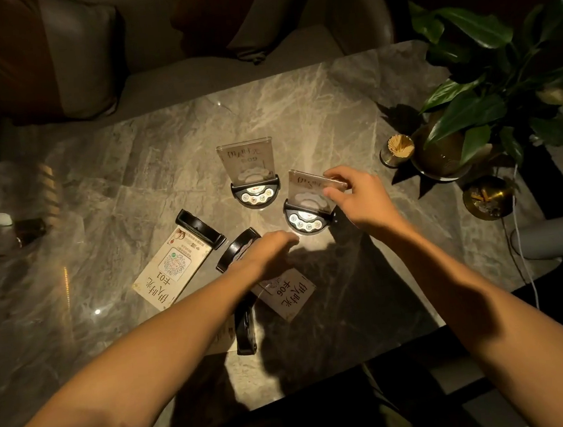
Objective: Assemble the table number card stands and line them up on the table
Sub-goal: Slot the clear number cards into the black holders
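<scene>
One assembled stand (252, 173), a clear card upright in a black half-round base, stands mid-table. Just right of it, my right hand (357, 195) pinches the top edge of a second clear card (309, 190) seated in its black base (304, 219). My left hand (268, 250) hovers low over a black base (235, 248) lying on its side, fingers loosely curled, nothing clearly gripped. A flat card marked 01 (172, 268) lies with a base (199, 228) at its far end. Another card marked 06 (289, 293) lies flat, and one more base (245, 330) lies near my left forearm.
A marble table (297, 108) with a dark front edge. At the right stand a toothpick jar (399, 150), a potted plant (470, 119), a brass ashtray (486, 198) and a white cable (520, 242). A sofa with cushions (86, 53) lies behind.
</scene>
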`<action>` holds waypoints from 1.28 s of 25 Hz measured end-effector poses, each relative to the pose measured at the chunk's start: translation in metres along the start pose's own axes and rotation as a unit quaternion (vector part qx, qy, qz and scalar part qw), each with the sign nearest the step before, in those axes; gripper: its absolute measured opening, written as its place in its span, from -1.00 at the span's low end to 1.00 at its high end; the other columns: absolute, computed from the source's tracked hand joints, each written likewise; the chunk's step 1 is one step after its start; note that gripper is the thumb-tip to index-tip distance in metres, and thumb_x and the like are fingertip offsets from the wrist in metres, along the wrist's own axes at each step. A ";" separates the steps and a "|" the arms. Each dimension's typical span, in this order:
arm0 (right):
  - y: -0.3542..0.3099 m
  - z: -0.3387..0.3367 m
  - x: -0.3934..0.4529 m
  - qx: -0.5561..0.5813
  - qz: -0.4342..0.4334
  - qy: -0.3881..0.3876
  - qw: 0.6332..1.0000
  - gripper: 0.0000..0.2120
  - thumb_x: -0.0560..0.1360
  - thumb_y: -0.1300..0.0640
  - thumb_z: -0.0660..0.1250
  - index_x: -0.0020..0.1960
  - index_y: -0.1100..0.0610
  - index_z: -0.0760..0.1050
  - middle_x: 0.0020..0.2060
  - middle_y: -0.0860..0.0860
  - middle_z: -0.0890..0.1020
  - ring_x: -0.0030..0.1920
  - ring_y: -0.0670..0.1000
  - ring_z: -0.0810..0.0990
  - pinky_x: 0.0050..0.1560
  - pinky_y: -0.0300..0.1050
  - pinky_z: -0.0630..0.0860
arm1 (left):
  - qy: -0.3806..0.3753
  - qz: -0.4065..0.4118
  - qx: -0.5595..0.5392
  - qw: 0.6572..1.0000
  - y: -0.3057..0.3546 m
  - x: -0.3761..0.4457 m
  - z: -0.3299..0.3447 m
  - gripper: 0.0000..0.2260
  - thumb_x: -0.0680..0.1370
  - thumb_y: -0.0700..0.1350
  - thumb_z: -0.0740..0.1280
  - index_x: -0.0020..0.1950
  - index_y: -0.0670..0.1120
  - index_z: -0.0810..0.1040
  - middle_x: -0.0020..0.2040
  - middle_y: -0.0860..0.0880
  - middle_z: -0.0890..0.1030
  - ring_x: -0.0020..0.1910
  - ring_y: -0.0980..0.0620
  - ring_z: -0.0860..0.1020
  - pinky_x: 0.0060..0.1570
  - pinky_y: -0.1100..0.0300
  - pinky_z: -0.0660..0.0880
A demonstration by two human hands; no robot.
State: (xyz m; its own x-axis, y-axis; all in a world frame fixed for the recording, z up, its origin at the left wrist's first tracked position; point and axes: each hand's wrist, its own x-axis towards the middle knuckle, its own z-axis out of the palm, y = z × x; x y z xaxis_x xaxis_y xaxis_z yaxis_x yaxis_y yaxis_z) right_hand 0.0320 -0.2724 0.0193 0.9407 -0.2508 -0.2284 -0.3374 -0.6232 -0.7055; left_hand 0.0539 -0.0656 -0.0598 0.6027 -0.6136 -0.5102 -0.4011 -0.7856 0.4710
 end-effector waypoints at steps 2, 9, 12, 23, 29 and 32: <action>0.011 0.007 -0.012 0.048 0.052 -0.001 0.997 -0.51 0.53 0.14 0.44 0.43 0.06 0.44 0.08 -0.01 0.60 0.05 -0.03 0.58 0.09 -0.03 0.61 | -0.052 0.010 0.061 0.997 0.002 -0.003 0.003 -0.54 0.48 -0.06 0.46 0.37 0.00 0.51 0.28 -0.05 0.57 0.24 -0.10 0.55 0.23 0.00 0.50; 0.064 0.062 -0.101 0.153 0.282 -0.054 0.946 -0.77 0.61 0.18 0.36 0.23 0.24 0.55 0.07 0.15 0.66 -0.09 -0.04 0.65 -0.03 -0.30 0.54 | -0.076 0.056 0.236 0.967 -0.004 0.006 0.020 -0.46 0.46 -0.10 0.41 0.43 0.04 0.40 0.25 -0.10 0.50 0.27 -0.19 0.43 0.32 -0.09 0.32; 0.084 0.100 -0.136 0.192 0.350 -0.125 0.908 -0.76 0.53 0.02 0.44 0.09 0.15 0.65 -0.02 0.11 0.72 -0.04 0.05 0.70 0.10 -0.01 0.63 | -0.091 0.054 0.235 0.966 -0.009 0.011 0.021 -0.49 0.44 -0.10 0.45 0.38 0.04 0.44 0.26 -0.10 0.50 0.29 -0.17 0.40 0.30 -0.09 0.33; 0.030 0.106 -0.124 0.259 0.231 -0.080 0.934 -0.92 0.54 -0.02 0.39 -0.05 -0.03 0.60 -0.04 0.02 0.72 -0.02 -0.01 0.70 0.11 0.06 0.64 | -0.030 0.058 -0.194 0.979 -0.031 -0.007 -0.047 -0.84 0.46 -0.28 0.51 0.01 -0.14 0.69 -0.21 0.09 0.66 -0.20 0.18 0.63 -0.14 0.26 0.52; -0.034 0.074 -0.064 0.327 0.167 0.003 0.930 -0.86 0.59 0.30 0.33 0.13 0.26 0.55 -0.09 0.17 0.71 -0.15 0.15 0.69 -0.13 -0.05 0.64 | 0.136 0.011 -0.349 0.927 -0.048 -0.042 -0.078 -0.87 0.47 -0.27 0.49 -0.02 -0.14 0.63 -0.13 0.00 0.61 -0.21 0.27 0.58 -0.22 0.43 0.48; -0.050 0.070 -0.038 0.214 0.075 0.029 0.973 -0.97 0.54 0.28 0.39 -0.03 0.23 0.60 -0.24 0.13 0.67 -0.27 0.02 0.59 -0.19 -0.01 0.53 | 0.175 0.001 -0.371 0.912 -0.058 -0.052 -0.080 -0.84 0.47 -0.29 0.49 -0.11 -0.08 0.58 -0.28 0.08 0.49 -0.39 0.31 0.47 -0.20 0.46 0.43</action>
State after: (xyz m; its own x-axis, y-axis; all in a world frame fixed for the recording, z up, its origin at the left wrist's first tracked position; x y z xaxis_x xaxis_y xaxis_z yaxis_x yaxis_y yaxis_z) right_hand 0.0156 -0.1797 0.0162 0.8741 -0.3651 -0.3203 -0.4135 -0.2134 -0.8852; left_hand 0.1009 0.0188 -0.0029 0.8379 -0.4495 -0.3095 0.0968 -0.4357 0.8949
